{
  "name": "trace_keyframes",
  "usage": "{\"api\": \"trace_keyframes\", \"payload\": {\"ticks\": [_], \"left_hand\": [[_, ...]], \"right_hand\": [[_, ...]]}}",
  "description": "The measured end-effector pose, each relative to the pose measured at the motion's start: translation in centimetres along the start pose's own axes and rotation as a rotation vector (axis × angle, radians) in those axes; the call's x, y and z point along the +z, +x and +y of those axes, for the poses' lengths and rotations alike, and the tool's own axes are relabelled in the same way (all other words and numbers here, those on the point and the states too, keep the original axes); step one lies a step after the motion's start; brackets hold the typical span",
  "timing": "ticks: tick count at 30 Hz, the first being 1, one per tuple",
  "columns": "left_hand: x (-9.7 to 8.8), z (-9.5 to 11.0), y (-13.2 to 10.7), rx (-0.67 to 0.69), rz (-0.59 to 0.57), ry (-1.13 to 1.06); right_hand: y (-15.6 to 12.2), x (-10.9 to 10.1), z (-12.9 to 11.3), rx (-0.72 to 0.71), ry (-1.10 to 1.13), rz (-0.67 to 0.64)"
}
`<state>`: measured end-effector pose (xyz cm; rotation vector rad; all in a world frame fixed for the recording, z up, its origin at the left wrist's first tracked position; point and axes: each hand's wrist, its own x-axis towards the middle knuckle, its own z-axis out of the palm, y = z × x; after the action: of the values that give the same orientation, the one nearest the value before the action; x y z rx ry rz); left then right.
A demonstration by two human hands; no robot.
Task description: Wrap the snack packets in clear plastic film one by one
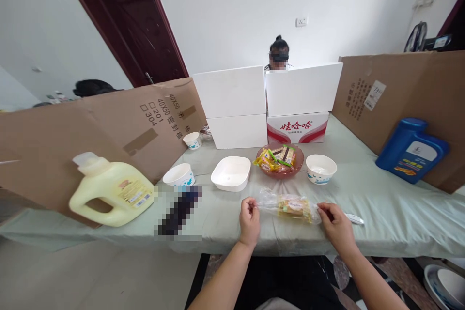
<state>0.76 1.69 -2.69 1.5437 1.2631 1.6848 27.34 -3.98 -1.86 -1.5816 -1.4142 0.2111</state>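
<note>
A clear plastic bag (267, 199) is stretched low over the front of the table, with yellow-wrapped snacks (294, 206) inside it. My left hand (250, 220) pinches the bag's left end. At its right end, the fingertips of my right hand (336, 227) are closed on the plastic. Just behind the bag stands a reddish translucent bowl (298, 167) heaped with wrapped snacks (278, 159). A white square dish (231, 174) lies to its left, and a white paper bowl (321, 168) is on its right. Partly hidden behind my right hand is a narrow white object (355, 219).
A yellow jug (112, 189) and blue bottle (412, 150) flank the table (225, 223). Two paper bowls (179, 175) are on the left. Cardboard panels (90, 131) and white boxes (236, 106) form walls; a person (279, 53) sits behind. A dark object is blurred out.
</note>
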Motion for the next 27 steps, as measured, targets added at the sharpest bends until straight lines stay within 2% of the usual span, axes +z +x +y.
{"api": "trace_keyframes", "payload": {"ticks": [4,6,7,8,11,13,15,17,20,23,25,27], "left_hand": [[-1.8,0.4,0.3,0.032,0.21,0.08],[-3.1,1.5,0.6,0.15,0.275,0.169],[-3.5,2.2,0.7,0.228,0.248,0.215],[-3.7,2.9,0.9,0.308,0.176,0.267],[-3.0,4.8,1.3,0.482,-0.167,0.474],[-2.1,5.3,1.4,0.54,-0.349,0.622],[-1.8,5.5,1.0,0.58,-0.481,0.717],[-2.4,5.6,0.1,0.628,-0.585,0.747],[-4.6,6.3,-1.9,0.687,-0.701,0.73],[-6.4,7.9,-3.5,0.664,-0.817,0.682],[-6.2,9.0,-3.9,0.633,-0.876,0.613],[-5.0,9.6,-3.6,0.604,-0.903,0.53]], "right_hand": [[-0.9,-1.7,0.7,0.077,-0.107,0.136],[-0.8,-2.1,-0.2,0.019,-0.122,0.179],[-0.6,-2.2,-0.9,-0.029,-0.111,0.181],[-0.3,-2.0,-1.7,-0.081,-0.092,0.166],[0.7,-0.8,-4.1,-0.224,-0.062,0.039],[1.1,0.0,-5.2,-0.302,-0.124,-0.093],[1.0,0.2,-5.6,-0.377,-0.228,-0.242],[0.3,-0.5,-5.5,-0.442,-0.3,-0.363],[-1.7,-2.9,-5.2,-0.488,-0.296,-0.469],[-3.6,-4.9,-6.0,-0.5,-0.24,-0.55],[-4.2,-5.3,-6.9,-0.495,-0.205,-0.589],[-4.0,-4.7,-7.7,-0.447,-0.207,-0.606]]}}
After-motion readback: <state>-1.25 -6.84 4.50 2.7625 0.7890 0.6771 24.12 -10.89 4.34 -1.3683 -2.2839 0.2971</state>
